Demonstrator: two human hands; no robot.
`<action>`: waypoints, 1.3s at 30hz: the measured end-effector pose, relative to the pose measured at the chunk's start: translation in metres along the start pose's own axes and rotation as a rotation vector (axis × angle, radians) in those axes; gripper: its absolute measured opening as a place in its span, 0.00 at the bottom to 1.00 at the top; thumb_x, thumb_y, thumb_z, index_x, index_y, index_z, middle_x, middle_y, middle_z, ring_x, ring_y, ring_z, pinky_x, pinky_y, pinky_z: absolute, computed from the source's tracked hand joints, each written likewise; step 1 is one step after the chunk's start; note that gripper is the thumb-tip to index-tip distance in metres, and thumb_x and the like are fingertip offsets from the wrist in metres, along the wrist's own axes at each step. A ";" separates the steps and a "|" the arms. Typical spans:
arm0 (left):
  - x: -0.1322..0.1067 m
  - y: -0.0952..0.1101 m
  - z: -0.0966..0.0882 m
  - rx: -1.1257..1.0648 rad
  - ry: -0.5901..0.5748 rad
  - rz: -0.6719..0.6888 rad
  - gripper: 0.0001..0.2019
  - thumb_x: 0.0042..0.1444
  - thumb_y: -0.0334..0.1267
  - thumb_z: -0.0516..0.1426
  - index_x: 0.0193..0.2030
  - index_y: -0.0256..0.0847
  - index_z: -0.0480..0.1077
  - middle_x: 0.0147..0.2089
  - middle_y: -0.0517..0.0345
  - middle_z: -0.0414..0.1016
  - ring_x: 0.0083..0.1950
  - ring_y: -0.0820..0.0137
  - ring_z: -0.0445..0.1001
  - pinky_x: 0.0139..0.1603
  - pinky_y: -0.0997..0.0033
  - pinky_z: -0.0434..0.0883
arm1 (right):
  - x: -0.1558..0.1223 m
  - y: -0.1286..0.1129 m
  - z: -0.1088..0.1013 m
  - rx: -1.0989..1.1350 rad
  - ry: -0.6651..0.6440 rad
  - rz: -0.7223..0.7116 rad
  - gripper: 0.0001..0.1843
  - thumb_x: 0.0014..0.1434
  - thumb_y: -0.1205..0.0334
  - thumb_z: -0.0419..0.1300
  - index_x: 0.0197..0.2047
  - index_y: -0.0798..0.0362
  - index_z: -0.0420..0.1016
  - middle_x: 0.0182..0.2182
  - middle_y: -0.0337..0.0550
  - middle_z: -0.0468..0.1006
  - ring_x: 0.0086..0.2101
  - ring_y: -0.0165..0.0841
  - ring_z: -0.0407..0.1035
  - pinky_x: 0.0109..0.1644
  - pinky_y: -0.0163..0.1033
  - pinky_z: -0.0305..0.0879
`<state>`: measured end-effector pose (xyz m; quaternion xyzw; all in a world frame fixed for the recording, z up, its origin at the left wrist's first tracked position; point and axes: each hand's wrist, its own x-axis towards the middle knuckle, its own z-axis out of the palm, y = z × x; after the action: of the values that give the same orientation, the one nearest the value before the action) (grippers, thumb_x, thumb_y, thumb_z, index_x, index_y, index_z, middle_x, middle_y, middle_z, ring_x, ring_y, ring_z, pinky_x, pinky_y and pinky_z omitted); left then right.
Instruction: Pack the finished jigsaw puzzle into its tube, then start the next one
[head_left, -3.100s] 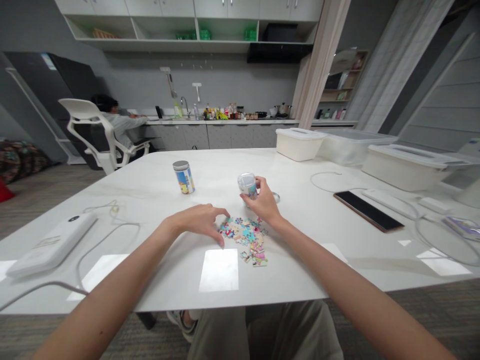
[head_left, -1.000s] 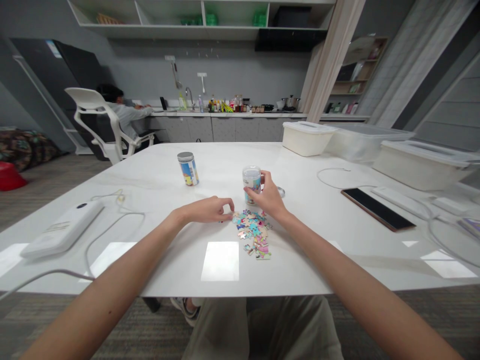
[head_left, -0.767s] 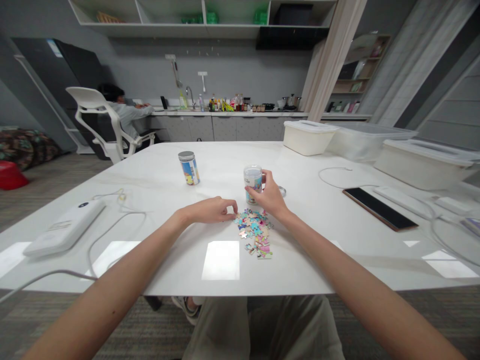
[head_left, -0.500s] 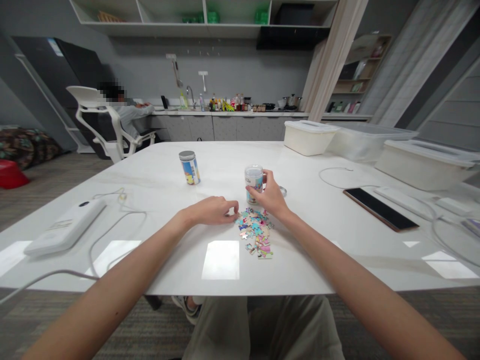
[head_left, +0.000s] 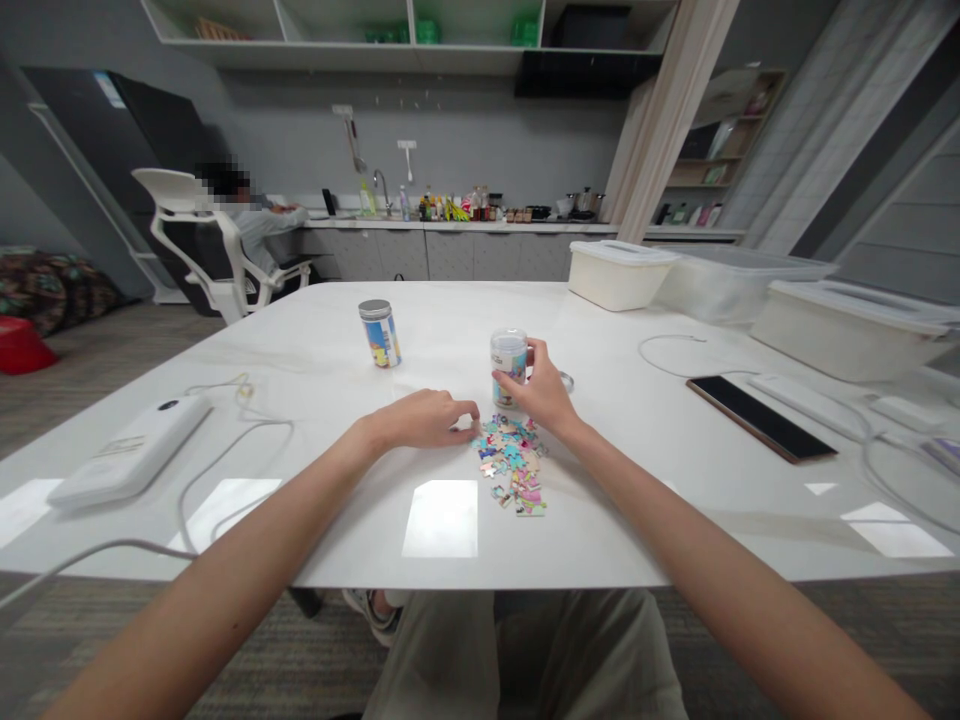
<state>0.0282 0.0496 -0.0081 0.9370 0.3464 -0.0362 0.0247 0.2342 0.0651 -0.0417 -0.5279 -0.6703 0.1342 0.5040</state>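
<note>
My right hand [head_left: 546, 392] is wrapped round a clear jar [head_left: 506, 352] with a printed label, which stands upright on the white table. A heap of jigsaw puzzle pieces [head_left: 513, 455] lies just in front of the jar. At the heap's left edge rests my left hand [head_left: 429, 418], its thumb and index finger curved with a gap between them and nothing visible held. Behind my right hand a silver ring-like rim [head_left: 568, 382] shows in part. Further back on the left stands a second jar [head_left: 381, 335] with a metal lid and a blue and yellow label.
A white device [head_left: 135, 450] with cables lies on the left of the table [head_left: 322, 520]. To the right are a dark phone-like slab [head_left: 759, 417], more cables and several lidded plastic boxes [head_left: 621, 272]. A person [head_left: 255, 225] sits in a chair at the back left.
</note>
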 end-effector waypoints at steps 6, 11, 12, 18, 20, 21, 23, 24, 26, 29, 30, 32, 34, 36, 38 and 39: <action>-0.001 -0.002 -0.003 -0.068 -0.021 -0.014 0.14 0.62 0.45 0.50 0.49 0.45 0.71 0.28 0.57 0.73 0.29 0.70 0.70 0.32 0.72 0.61 | 0.000 0.001 0.000 0.003 0.001 -0.003 0.29 0.48 0.49 0.63 0.50 0.51 0.60 0.40 0.47 0.75 0.37 0.41 0.70 0.41 0.46 0.66; -0.002 0.000 -0.004 -0.063 0.000 -0.029 0.14 0.61 0.47 0.51 0.48 0.44 0.70 0.29 0.56 0.72 0.30 0.70 0.70 0.33 0.72 0.62 | 0.000 0.000 -0.001 0.010 0.001 -0.003 0.28 0.48 0.49 0.63 0.49 0.50 0.60 0.40 0.47 0.75 0.37 0.41 0.70 0.41 0.46 0.66; -0.002 0.000 -0.004 -0.061 -0.004 -0.031 0.14 0.61 0.47 0.51 0.48 0.44 0.70 0.29 0.56 0.72 0.30 0.69 0.70 0.33 0.72 0.62 | -0.001 -0.001 -0.001 0.012 -0.001 -0.001 0.28 0.48 0.49 0.63 0.49 0.50 0.60 0.40 0.47 0.75 0.37 0.41 0.70 0.41 0.46 0.65; -0.007 -0.011 -0.011 -0.078 -0.001 -0.045 0.17 0.61 0.48 0.51 0.51 0.43 0.71 0.27 0.56 0.72 0.30 0.67 0.70 0.34 0.71 0.62 | -0.001 -0.002 0.000 -0.006 0.001 -0.003 0.28 0.48 0.49 0.63 0.49 0.51 0.60 0.40 0.48 0.75 0.38 0.41 0.70 0.41 0.46 0.65; -0.011 -0.019 -0.015 -0.128 -0.022 -0.038 0.18 0.57 0.50 0.54 0.48 0.43 0.73 0.26 0.59 0.71 0.29 0.69 0.69 0.34 0.72 0.62 | 0.000 -0.001 0.000 -0.010 0.006 -0.015 0.29 0.48 0.49 0.63 0.50 0.50 0.60 0.40 0.48 0.76 0.38 0.41 0.70 0.41 0.46 0.66; -0.013 -0.022 -0.017 -0.166 -0.066 -0.032 0.18 0.55 0.51 0.57 0.46 0.42 0.74 0.24 0.60 0.70 0.28 0.70 0.69 0.34 0.72 0.62 | 0.000 0.000 0.000 -0.012 0.006 -0.018 0.29 0.48 0.48 0.62 0.50 0.50 0.60 0.40 0.48 0.76 0.39 0.42 0.70 0.41 0.46 0.66; -0.015 -0.027 -0.019 -0.239 -0.108 -0.007 0.18 0.53 0.51 0.58 0.44 0.43 0.75 0.23 0.63 0.68 0.27 0.71 0.68 0.34 0.73 0.62 | 0.000 0.001 0.001 -0.016 0.001 -0.022 0.29 0.48 0.48 0.63 0.50 0.51 0.60 0.41 0.49 0.76 0.39 0.42 0.70 0.41 0.47 0.66; -0.015 -0.027 -0.019 -0.268 -0.124 0.000 0.17 0.53 0.50 0.59 0.44 0.43 0.75 0.22 0.63 0.67 0.26 0.72 0.67 0.34 0.73 0.62 | 0.000 0.001 0.001 -0.018 0.000 -0.024 0.29 0.48 0.48 0.63 0.50 0.51 0.60 0.41 0.49 0.76 0.40 0.42 0.70 0.41 0.47 0.66; -0.015 -0.026 -0.019 -0.303 -0.147 -0.011 0.15 0.53 0.49 0.59 0.43 0.43 0.75 0.23 0.63 0.68 0.27 0.72 0.67 0.35 0.73 0.62 | 0.001 0.002 0.001 -0.022 0.003 -0.027 0.29 0.49 0.49 0.63 0.50 0.51 0.60 0.42 0.49 0.76 0.40 0.42 0.70 0.42 0.48 0.66; -0.013 -0.020 -0.018 -0.331 -0.175 -0.044 0.15 0.53 0.48 0.59 0.43 0.43 0.73 0.26 0.62 0.70 0.29 0.71 0.68 0.35 0.73 0.62 | 0.001 0.002 0.001 -0.021 0.006 -0.025 0.29 0.49 0.49 0.63 0.50 0.50 0.59 0.41 0.49 0.76 0.40 0.42 0.70 0.42 0.48 0.66; -0.013 -0.018 -0.018 -0.342 -0.176 -0.047 0.15 0.53 0.48 0.60 0.44 0.43 0.72 0.26 0.62 0.71 0.29 0.71 0.68 0.35 0.73 0.62 | 0.001 0.002 0.001 -0.019 0.004 -0.022 0.29 0.49 0.49 0.63 0.50 0.51 0.59 0.41 0.49 0.76 0.40 0.42 0.70 0.42 0.48 0.66; -0.011 -0.015 -0.016 -0.364 -0.164 -0.045 0.16 0.54 0.49 0.59 0.44 0.42 0.71 0.26 0.62 0.70 0.28 0.71 0.68 0.34 0.73 0.62 | 0.001 0.002 0.001 -0.016 0.003 -0.018 0.29 0.49 0.49 0.63 0.50 0.51 0.59 0.41 0.49 0.76 0.39 0.42 0.70 0.42 0.48 0.66; -0.008 -0.012 -0.012 -0.380 -0.144 -0.047 0.16 0.56 0.49 0.57 0.46 0.42 0.69 0.25 0.63 0.69 0.27 0.72 0.66 0.32 0.73 0.61 | 0.000 0.002 0.001 -0.016 0.003 -0.018 0.29 0.49 0.49 0.63 0.50 0.50 0.59 0.41 0.49 0.76 0.39 0.42 0.70 0.43 0.48 0.66; -0.005 -0.009 -0.009 -0.394 -0.114 -0.057 0.16 0.58 0.49 0.55 0.47 0.42 0.68 0.24 0.63 0.69 0.25 0.73 0.65 0.31 0.74 0.61 | 0.000 0.002 0.001 -0.017 -0.001 -0.015 0.29 0.49 0.49 0.63 0.50 0.50 0.59 0.41 0.48 0.76 0.39 0.41 0.70 0.42 0.48 0.66; -0.002 -0.006 -0.005 -0.405 -0.083 -0.069 0.16 0.59 0.48 0.53 0.49 0.41 0.66 0.24 0.64 0.69 0.25 0.73 0.65 0.30 0.74 0.61 | 0.000 0.001 0.000 -0.016 -0.006 -0.010 0.29 0.49 0.49 0.63 0.50 0.50 0.59 0.41 0.48 0.75 0.38 0.41 0.70 0.42 0.47 0.66; -0.001 -0.005 -0.004 -0.409 -0.073 -0.073 0.17 0.60 0.48 0.53 0.50 0.41 0.66 0.24 0.64 0.69 0.25 0.73 0.65 0.30 0.74 0.61 | 0.000 0.000 0.000 -0.014 -0.007 -0.007 0.29 0.49 0.49 0.63 0.50 0.51 0.59 0.40 0.48 0.75 0.38 0.41 0.70 0.42 0.47 0.66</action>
<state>0.0247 0.0528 -0.0043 0.8974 0.3793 0.0002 0.2255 0.2341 0.0651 -0.0417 -0.5286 -0.6749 0.1296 0.4984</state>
